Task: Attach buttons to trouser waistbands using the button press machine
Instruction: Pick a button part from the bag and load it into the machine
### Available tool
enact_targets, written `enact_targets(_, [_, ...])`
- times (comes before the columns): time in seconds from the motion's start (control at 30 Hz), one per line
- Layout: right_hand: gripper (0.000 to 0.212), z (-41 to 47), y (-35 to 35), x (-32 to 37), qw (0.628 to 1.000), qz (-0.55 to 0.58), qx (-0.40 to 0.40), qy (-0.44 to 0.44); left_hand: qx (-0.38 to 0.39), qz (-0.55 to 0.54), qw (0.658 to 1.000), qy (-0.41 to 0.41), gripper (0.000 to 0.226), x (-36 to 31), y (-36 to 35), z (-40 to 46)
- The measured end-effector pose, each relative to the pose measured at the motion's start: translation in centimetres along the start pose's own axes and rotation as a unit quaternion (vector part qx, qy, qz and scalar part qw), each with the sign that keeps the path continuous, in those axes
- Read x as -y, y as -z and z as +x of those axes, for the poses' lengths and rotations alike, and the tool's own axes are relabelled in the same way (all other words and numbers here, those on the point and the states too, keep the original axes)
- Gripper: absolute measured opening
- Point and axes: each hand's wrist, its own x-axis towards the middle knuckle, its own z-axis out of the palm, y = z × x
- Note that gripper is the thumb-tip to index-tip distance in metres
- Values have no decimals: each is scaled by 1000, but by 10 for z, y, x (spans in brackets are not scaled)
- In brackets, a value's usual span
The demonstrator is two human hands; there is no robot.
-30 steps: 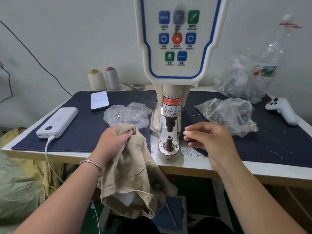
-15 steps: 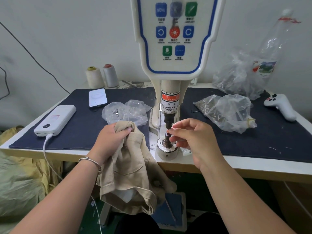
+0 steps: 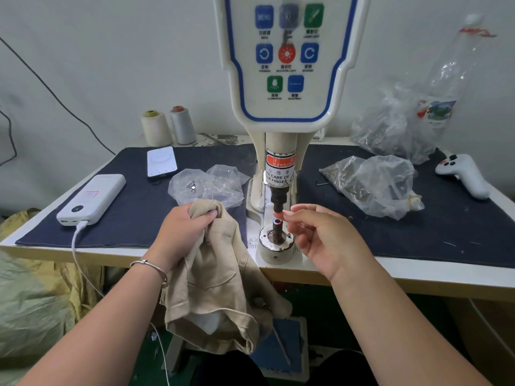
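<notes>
Right hand (image 3: 328, 238) drawn back from lower die (image 3: 277, 231), fingers relaxed, empty, left hand (image 3: 184, 232) gripping trousers (image 3: 214, 277) beside it.

Button press machine (image 3: 281, 112) standing mid-table; trousers (image 3: 217, 277) hanging off the front edge left of its die (image 3: 276, 240); power bank (image 3: 93, 200) lying far left (phone (image 3: 161, 165) behind it); bags (image 3: 373, 185) sitting right.

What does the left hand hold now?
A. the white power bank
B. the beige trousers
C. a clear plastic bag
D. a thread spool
B: the left hand grips a bunched fold of the beige trousers at the table edge, left of the press.
</notes>
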Motion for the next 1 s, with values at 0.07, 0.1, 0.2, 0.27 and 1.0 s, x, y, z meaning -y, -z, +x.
enact_targets(0.07, [18,0,1,0,1000,14,-3,-16,0,-3,1000,-1,16,1,0,0])
enact_targets(0.1, [19,0,1,0,1000,20,-4,-20,0,-6,1000,1,16,1,0,0])
enact_targets(0.2, [19,-1,0,1,999,28,-5,-24,-2,-9,1000,7,17,2,-1,1])
enact_targets(0.27, [19,-2,0,2,1000,21,-10,-17,-2,-7,1000,7,18,2,0,1])
enact_targets(1.0, [21,-64,-15,-17,954,-204,-19,221,8,-19,1000,11,18,-2,1,-2])
